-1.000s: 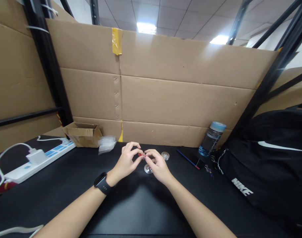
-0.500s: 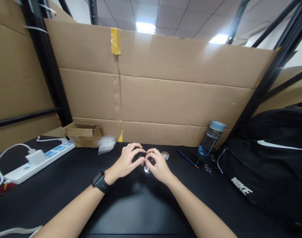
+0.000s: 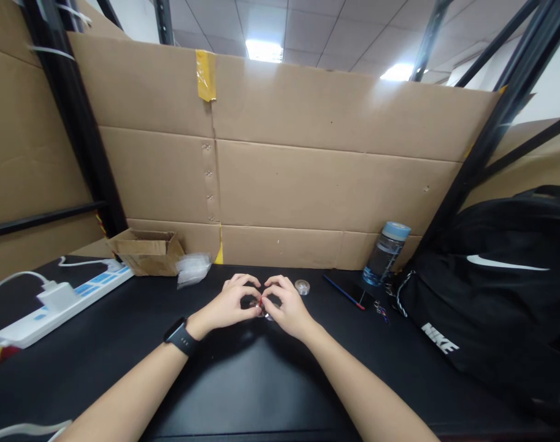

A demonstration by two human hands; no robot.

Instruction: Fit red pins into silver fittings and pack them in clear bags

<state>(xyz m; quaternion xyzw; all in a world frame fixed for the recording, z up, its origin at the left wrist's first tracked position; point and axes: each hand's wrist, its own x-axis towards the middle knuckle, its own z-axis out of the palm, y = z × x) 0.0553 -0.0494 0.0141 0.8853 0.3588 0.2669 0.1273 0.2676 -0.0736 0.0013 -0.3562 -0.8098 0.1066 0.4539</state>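
My left hand (image 3: 233, 299), a dark watch on its wrist, is curled with thumb and fingers bent inward. Facing it, my right hand (image 3: 286, 309) is curved the same way, and the fingertips of both nearly meet. A small clear piece with a bit of red (image 3: 261, 302) shows between them; its kind is too small to make out. Just under the right fingers is a shiny clear item (image 3: 269, 316), mostly covered. Behind the right hand a round clear disc-like container (image 3: 302, 286) lies on the black table (image 3: 243, 393).
Left stand an open cardboard box (image 3: 146, 255), a clear plastic packet (image 3: 193, 269) and a white power strip (image 3: 63, 307) with cables. On the right are a blue pencil-like stick (image 3: 344, 291), a phone (image 3: 363, 297), keys (image 3: 381, 312), a water bottle (image 3: 385, 255) and a black backpack (image 3: 500, 294). Cardboard walls the back.
Both hands have shifted slightly left in the picture, along with the whole view. A bit of red now shows between the fingertips, and the shiny item below is more covered.
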